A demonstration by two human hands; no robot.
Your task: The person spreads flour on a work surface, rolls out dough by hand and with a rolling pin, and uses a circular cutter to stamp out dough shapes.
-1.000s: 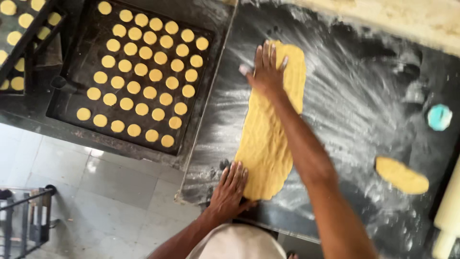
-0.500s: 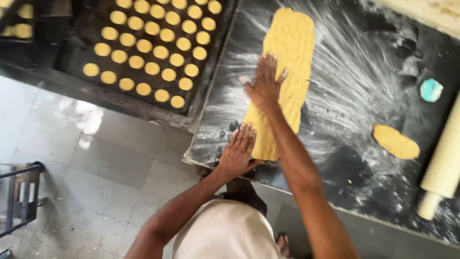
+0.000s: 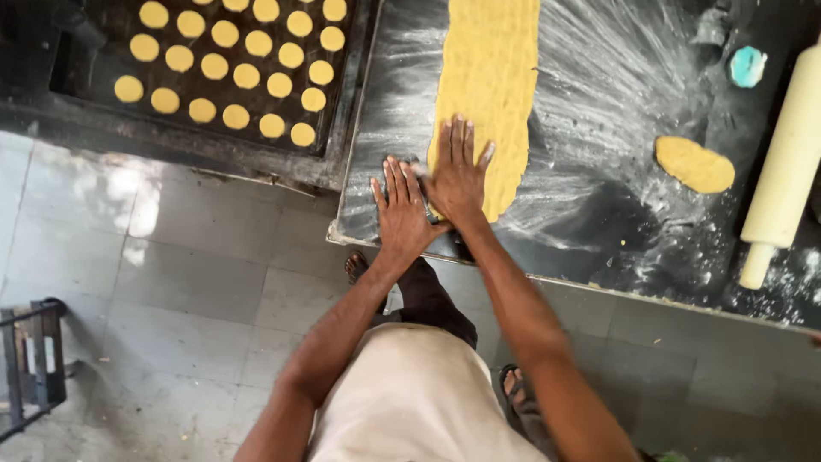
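Observation:
A long strip of yellow dough [image 3: 489, 77] lies rolled flat on a dark, floured worktop [image 3: 590, 222]. My right hand [image 3: 457, 175] rests flat on the strip's near end, fingers spread. My left hand [image 3: 402, 210] lies flat beside it on the worktop's near left corner, its thumb side against the right hand. Neither hand grips anything.
A dark tray [image 3: 342, 94] with several yellow dough rounds [image 3: 248, 75] stands to the left. On the right lie a small dough scrap [image 3: 694, 164], a cream rolling pin [image 3: 782, 180] and a small teal round object [image 3: 747, 65]. Grey tiled floor [image 3: 171, 282] is below; a metal rack [image 3: 30, 368] stands at lower left.
Both hands have come back toward the near end of the dough strip and now lie side by side. The view has shifted, showing more floor.

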